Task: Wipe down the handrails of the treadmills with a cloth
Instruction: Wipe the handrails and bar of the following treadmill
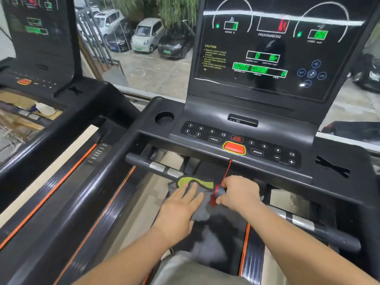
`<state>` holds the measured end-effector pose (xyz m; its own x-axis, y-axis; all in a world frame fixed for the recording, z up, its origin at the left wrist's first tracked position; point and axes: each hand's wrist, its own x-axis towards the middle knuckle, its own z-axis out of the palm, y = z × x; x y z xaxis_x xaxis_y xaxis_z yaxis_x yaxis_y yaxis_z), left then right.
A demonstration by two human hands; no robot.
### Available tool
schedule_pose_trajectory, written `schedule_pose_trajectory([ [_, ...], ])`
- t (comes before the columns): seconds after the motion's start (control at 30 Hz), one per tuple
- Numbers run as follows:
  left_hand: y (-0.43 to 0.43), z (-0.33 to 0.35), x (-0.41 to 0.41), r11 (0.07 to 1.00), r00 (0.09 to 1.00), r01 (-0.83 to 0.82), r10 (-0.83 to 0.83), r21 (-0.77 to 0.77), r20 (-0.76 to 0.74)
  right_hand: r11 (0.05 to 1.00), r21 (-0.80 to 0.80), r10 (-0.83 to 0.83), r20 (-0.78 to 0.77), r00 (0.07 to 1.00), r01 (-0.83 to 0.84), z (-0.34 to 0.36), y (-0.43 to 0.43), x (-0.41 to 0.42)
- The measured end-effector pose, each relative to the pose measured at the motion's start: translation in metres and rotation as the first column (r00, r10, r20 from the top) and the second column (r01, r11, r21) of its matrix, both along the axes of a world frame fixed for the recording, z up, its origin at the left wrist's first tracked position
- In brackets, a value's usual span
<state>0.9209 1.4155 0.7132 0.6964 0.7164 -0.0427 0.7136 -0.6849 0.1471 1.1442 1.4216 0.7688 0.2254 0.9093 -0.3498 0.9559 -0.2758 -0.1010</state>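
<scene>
Cloth (205, 192) (grey, yellow-green edge) is draped over the middle of the front handrail (144, 162), just below the console (205, 112). It is pressed down by the left hand (181, 204), fingers straight and flat on top, nothing gripped. This is presumably so the fabric is kept wrapped on the bar while it is slid along. The safety clip (216, 195) is pinched in the curled fingers of the right hand (240, 192), right at the cloth's right edge. Its red cord (227, 171) runs up to just below the stop button (234, 148). Clip is likely held aside so the bar under it can be reached. Silver pulse sensors (157, 166) just left of the cloth are uncovered. The rail's right section (320, 231) is also bare, judged not yet covered. Neighbouring treadmill (41, 58) at far left is touched by neither hand. Risk: cord tugged, key pulled from the console.
</scene>
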Motion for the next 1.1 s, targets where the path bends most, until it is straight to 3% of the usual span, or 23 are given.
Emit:
schedule_pose_trajectory([
  [0.07, -0.013, 0.003, -0.016, 0.941, 0.928, -0.201, 0.272, -0.272, 0.254, 1.000, -0.005, -0.003, -0.005, 1.000, 0.003, 0.001, 0.000, 0.000],
  [0.1, -0.015, 0.007, -0.024, 0.828, 0.791, -0.350, 0.512, -0.438, 0.335, 1.000, -0.008, -0.003, -0.005, 1.000, 0.003, 0.000, 0.000, 0.000],
  [0.13, -0.014, 0.010, -0.032, 0.670, 0.577, -0.467, 0.726, -0.577, 0.374, 1.000, -0.012, -0.003, -0.005, 1.000, 0.003, 0.000, 0.000, 0.000],
  [0.17, -0.010, 0.016, -0.037, 0.491, 0.344, -0.533, 0.870, -0.689, 0.354, 1.000, -0.016, 0.000, -0.003, 1.000, 0.000, 0.000, -0.001, -0.001],
  [0.2, -0.004, 0.025, -0.040, 0.389, 0.174, -0.561, 0.918, -0.730, 0.356, 1.000, -0.020, 0.002, 0.000, 1.000, -0.002, 0.000, 0.000, -0.001],
  [0.23, 0.003, 0.031, -0.040, 0.354, 0.067, -0.563, 0.921, -0.747, 0.385, 1.000, -0.025, 0.003, 0.004, 1.000, -0.003, 0.000, 0.000, -0.001],
  [0.27, 0.007, 0.042, -0.036, 0.384, 0.016, -0.537, 0.895, -0.751, 0.446, 0.999, -0.032, 0.001, 0.005, 1.000, -0.001, 0.001, 0.001, -0.002],
  [0.33, 0.020, 0.064, -0.021, 0.537, 0.083, -0.478, 0.816, -0.695, 0.572, 0.999, -0.039, -0.003, 0.001, 1.000, 0.003, 0.000, 0.002, -0.001],
  [0.37, 0.032, 0.064, -0.015, 0.636, 0.183, -0.485, 0.744, -0.600, 0.642, 0.999, -0.037, 0.001, 0.003, 1.000, -0.001, 0.000, 0.003, -0.001],
  [0.4, 0.045, 0.057, -0.008, 0.741, 0.346, -0.489, 0.649, -0.460, 0.677, 1.000, -0.030, 0.006, 0.007, 1.000, -0.006, -0.001, 0.003, -0.001],
  [0.47, 0.067, 0.027, 0.008, 0.856, 0.698, -0.437, 0.517, -0.278, 0.496, 1.000, -0.006, 0.010, 0.013, 1.000, -0.010, -0.003, 0.003, 0.000],
  [0.53, 0.061, 0.007, 0.034, 0.879, 0.850, -0.406, 0.464, -0.250, 0.248, 1.000, -0.004, 0.006, 0.022, 1.000, -0.006, -0.003, 0.003, 0.000],
  [0.63, 0.036, -0.003, 0.057, 0.929, 0.892, -0.302, 0.355, -0.213, 0.282, 1.000, -0.016, 0.003, 0.021, 1.000, -0.003, -0.003, 0.002, 0.000],
  [0.73, 0.038, -0.008, 0.023, 0.994, 0.954, 0.000, 0.034, -0.112, 0.297, 1.000, -0.022, 0.014, 0.018, 1.000, -0.014, 0.000, 0.000, 0.000],
  [0.8, 0.058, -0.010, -0.010, 0.993, 0.967, 0.087, -0.065, -0.078, 0.248, 1.000, -0.023, 0.019, 0.001, 1.000, -0.019, 0.001, 0.000, 0.000],
  [0.87, 0.089, -0.009, -0.040, 0.993, 0.964, -0.104, 0.113, -0.053, 0.239, 0.999, -0.035, 0.024, 0.000, 1.000, -0.024, 0.003, 0.000, -0.001],
  [0.97, 0.101, 0.000, -0.049, 0.871, 0.831, -0.483, 0.488, -0.088, 0.267, 0.998, -0.057, 0.021, 0.001, 1.000, -0.021, 0.004, 0.000, -0.002],
  [1.03, 0.075, -0.004, -0.019, 0.836, 0.767, -0.526, 0.547, -0.159, 0.335, 0.998, -0.065, 0.019, 0.002, 1.000, -0.018, 0.004, 0.002, -0.002],
  [1.1, 0.039, -0.012, 0.020, 0.906, 0.819, -0.365, 0.423, -0.217, 0.389, 0.998, -0.069, 0.013, -0.004, 1.000, -0.013, 0.004, 0.003, 0.000],
])
